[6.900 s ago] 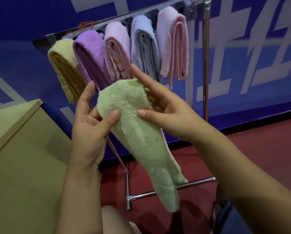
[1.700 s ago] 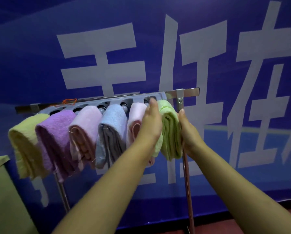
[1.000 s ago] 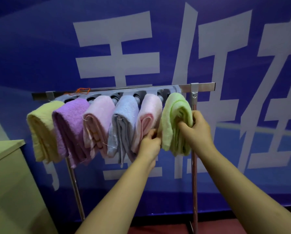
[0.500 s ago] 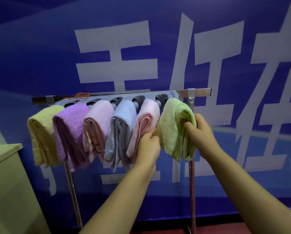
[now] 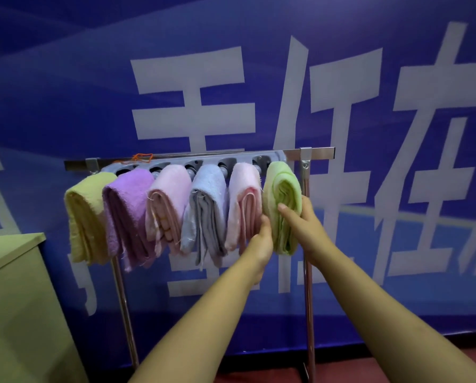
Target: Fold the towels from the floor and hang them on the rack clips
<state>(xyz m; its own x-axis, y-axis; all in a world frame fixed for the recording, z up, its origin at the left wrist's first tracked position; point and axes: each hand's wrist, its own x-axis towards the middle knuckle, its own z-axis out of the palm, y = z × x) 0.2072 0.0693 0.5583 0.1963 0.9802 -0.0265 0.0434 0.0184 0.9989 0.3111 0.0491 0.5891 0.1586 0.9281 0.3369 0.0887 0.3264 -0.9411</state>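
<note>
The right hand is holding the soft light green folded towel, with its thumb lying across the front and its fingers curling round the far side. The left hand is touching the green towel's other side, down low; its fingers are tucked in between this towel and the next one, so I cannot tell if they are pinching or lying flat. The green towel is sitting between the two hands and hanging from the grey plastic clip bar just above them.

Right beside the left hand a fluffy pale pink folded towel is hanging. Going further out from that hand, a light blue folded towel, another pink folded towel, a purple folded towel and a yellow folded towel are all hanging in a row.

The clip bar is sitting on a shiny metal rack, whose post is standing just behind the right hand. Far off past the left arm a green cabinet is standing. A big blue banner with white letters is hanging behind everything.
</note>
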